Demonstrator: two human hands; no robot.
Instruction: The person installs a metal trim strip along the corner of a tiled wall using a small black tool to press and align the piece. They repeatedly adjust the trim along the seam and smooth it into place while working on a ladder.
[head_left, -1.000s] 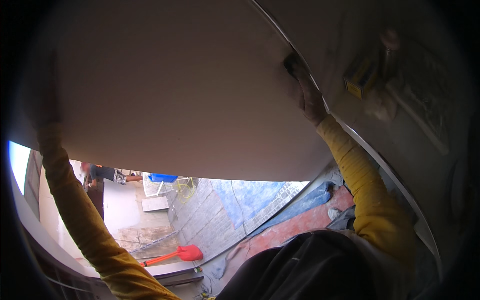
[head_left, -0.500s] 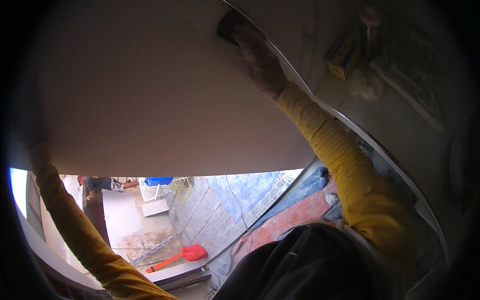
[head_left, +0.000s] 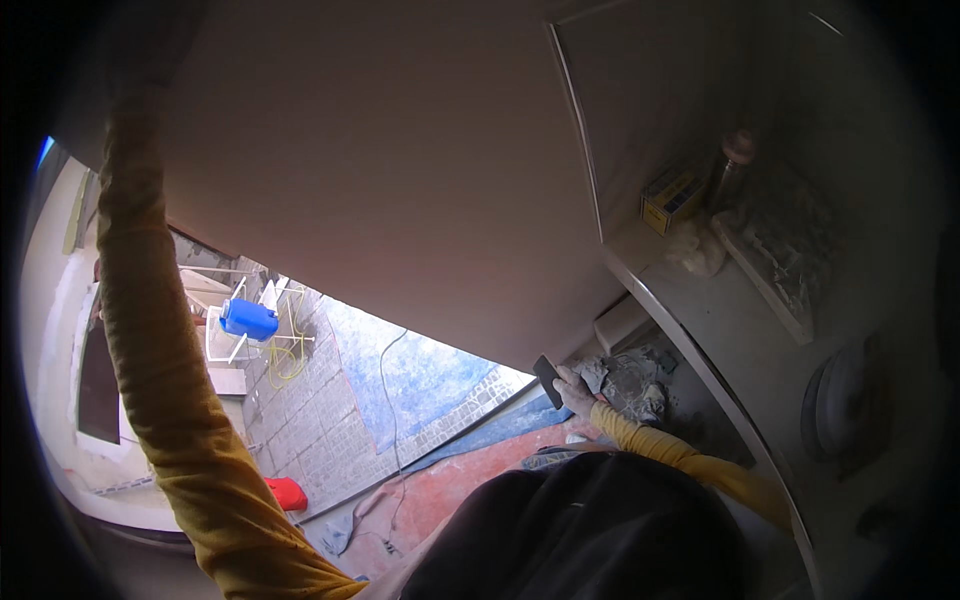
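Left hand (head_left: 155, 50) dim at upper left of large, flat, pale panel (head_left: 380, 180); can't tell its grip. Right hand (head_left: 575, 393) grips dark, flat, rectangular pad (head_left: 548, 382), now dropped from panel's right edge to its lower right corner, leaving that edge uncovered; contact unclear. Panel plain, shadowed. Room: blue plastic container (head_left: 249, 319), coiled yellow hose (head_left: 288, 367), blue-mottled floor sheet (head_left: 375, 365), yellow-and-blue cardboard box (head_left: 672, 200) near left edge of dim grey counter (head_left: 720, 320).

The head-worn fisheye looks down past both yellow sleeves (head_left: 160, 330). The broad panel (head_left: 390, 180) is close; the paved ground (head_left: 295, 430) lies farther off.
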